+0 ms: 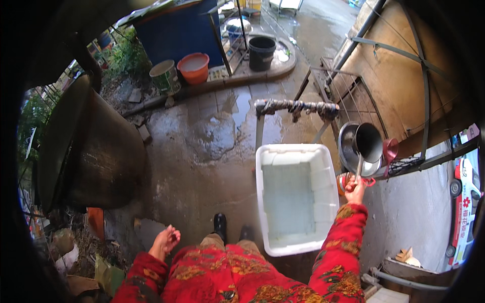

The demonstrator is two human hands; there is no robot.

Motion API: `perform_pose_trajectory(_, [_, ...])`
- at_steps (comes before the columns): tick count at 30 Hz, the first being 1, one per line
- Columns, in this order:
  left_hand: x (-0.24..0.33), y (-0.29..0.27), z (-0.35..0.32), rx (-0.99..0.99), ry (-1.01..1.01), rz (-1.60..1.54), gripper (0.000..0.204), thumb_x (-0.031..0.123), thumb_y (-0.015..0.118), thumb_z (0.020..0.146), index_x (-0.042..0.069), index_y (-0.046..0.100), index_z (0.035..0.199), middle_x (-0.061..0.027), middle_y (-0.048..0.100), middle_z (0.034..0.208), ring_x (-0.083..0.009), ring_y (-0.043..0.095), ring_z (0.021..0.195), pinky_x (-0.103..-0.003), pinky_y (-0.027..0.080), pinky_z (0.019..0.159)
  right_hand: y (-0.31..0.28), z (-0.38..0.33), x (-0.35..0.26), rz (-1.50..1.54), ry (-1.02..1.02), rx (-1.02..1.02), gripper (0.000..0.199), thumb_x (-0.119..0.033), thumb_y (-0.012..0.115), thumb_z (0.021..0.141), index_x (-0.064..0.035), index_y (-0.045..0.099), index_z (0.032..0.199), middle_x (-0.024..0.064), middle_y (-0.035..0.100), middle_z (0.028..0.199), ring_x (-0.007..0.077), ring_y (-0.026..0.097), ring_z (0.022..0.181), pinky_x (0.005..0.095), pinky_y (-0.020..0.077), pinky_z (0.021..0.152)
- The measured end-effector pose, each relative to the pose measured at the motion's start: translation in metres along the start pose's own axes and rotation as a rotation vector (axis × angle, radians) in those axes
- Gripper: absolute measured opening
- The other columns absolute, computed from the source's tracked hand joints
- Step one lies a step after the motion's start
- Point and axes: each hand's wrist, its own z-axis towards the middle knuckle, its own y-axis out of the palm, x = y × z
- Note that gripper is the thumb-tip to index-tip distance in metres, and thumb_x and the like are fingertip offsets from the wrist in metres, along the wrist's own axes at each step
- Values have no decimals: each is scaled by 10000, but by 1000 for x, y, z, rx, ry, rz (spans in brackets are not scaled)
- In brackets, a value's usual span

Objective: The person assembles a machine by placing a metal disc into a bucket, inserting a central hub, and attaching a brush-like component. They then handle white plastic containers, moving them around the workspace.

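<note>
My right hand (355, 190) is closed around the pale handle of a dark, round-bowled dipper (369, 142). The dipper's bowl is over a metal basin (347, 146) at the right, partly covering it. Close to that hand are a red plastic scoop or funnel (390, 149) and an orange-red can (343, 183), partly hidden. In front of me, left of my right forearm, a white plastic tub (261, 197) holds cloudy water. My left hand (165, 242) hangs low at the left with loosely curled fingers and nothing visible in it.
A metal frame with a wrapped bar (298, 106) stands beyond the tub. A large dark vat (96, 146) is at the left. Across the wet floor (187, 171) stand an orange basin (193, 68), a green-white bucket (165, 77) and a black bucket (261, 53) by a low curb.
</note>
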Motion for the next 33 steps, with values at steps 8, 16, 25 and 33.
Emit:
perform_pose_trajectory(8, [37,73,72,-100,-38,61,221,288,571,893,76,511,917,-77,602,820,-182,595,734,-320,531,666,-40,-250,126,2,305,-184,226,-159,553,855,-58,518,1054,21,502,687,117,454,494,276,420,454])
perform_pose_trajectory(16, [68,97,60,-61,-20,183,275,295,605,871,55,512,967,-77,605,849,-191,600,746,-314,536,659,-81,-222,227,-1027,325,437,106,-48,554,763,38,498,789,71,495,558,180,471,391,322,376,357])
perform_pose_trajectory(25, [82,84,100,-63,-73,83,339,338,627,851,59,511,1005,-89,610,889,-197,594,768,-316,530,671,-62,-226,212,-538,719,255,90,-86,519,857,-42,458,809,28,446,590,140,439,482,293,388,433])
perform_pose_trajectory(33, [71,142,160,-274,-62,-61,358,388,592,864,79,523,1029,-95,613,948,-145,569,736,-271,504,624,51,-310,154,-669,666,-41,164,-117,524,866,-55,469,1008,16,475,618,116,427,440,284,368,419])
